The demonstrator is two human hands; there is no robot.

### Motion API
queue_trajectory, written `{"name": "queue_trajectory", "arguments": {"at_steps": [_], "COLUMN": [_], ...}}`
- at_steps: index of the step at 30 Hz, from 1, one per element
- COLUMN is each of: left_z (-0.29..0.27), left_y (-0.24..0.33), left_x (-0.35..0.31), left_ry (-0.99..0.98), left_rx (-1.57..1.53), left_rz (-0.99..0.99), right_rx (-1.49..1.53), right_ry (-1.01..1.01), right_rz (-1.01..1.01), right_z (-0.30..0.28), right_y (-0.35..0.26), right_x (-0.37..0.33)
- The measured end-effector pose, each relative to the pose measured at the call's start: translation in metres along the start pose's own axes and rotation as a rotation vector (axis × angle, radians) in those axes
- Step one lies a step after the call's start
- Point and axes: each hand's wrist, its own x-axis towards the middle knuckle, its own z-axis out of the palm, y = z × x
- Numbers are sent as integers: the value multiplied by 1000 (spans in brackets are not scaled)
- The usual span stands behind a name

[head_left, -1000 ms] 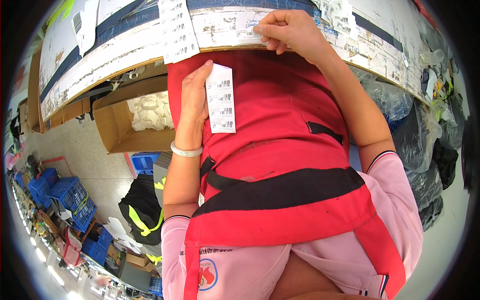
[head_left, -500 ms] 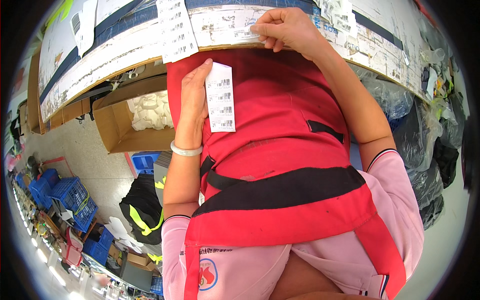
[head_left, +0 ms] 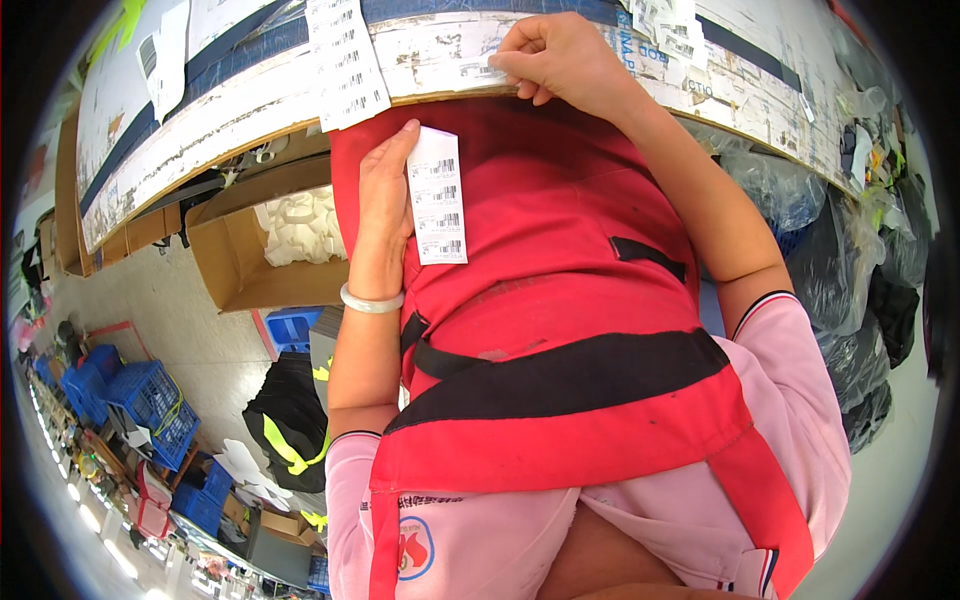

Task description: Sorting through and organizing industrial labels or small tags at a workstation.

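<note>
My left hand [head_left: 385, 190] grips a folded strip of white barcode labels [head_left: 438, 205] in front of the red apron [head_left: 550, 220], thumb along its upper edge. Over the table's near edge, my right hand [head_left: 560, 65] is closed in a pinch. Its fingertips touch the end of a small white label [head_left: 474, 73] lying on the worn white tabletop [head_left: 425, 70]. Part of that label is hard to make out against the surface. Between the hands, a longer sheet of barcode labels [head_left: 350, 75] hangs over the table edge.
More label strips [head_left: 665, 30] lie at the far right of the table, and another [head_left: 165, 60] at its left. Below stands an open cardboard box [head_left: 225, 255] with white pieces inside. Blue crates [head_left: 155, 410] stand on the floor at left; clear plastic bags [head_left: 835, 260] at right.
My right hand has shifted slightly left, its pinch staying at the label on the table edge. The left hand and its strip have hardly moved.
</note>
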Motion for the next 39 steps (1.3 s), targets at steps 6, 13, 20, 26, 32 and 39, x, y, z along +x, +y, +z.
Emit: {"name": "queue_trajectory", "arguments": {"at_steps": [6, 13, 20, 26, 32, 39], "left_z": [4, 1, 7, 21, 36, 34], "left_y": [-2, 0, 6, 17, 16, 33], "left_x": [1, -13, -24, -29, -27, -40], "left_ry": [14, -22, -26, -82, -25, -115], "left_rx": [32, 136, 39, 50, 76, 330], "left_rz": [7, 81, 80, 219, 365, 615], "right_rx": [97, 96, -493, -779, 238, 302], "right_ry": [-11, 391, 624, 656, -176, -314], "right_rz": [-35, -89, 89, 137, -48, -13], "right_z": [-14, -102, -148, -132, 9, 34], "right_y": [-1, 35, 100, 64, -12, -8], "right_x": [-13, -48, -47, -56, -77, -68]}}
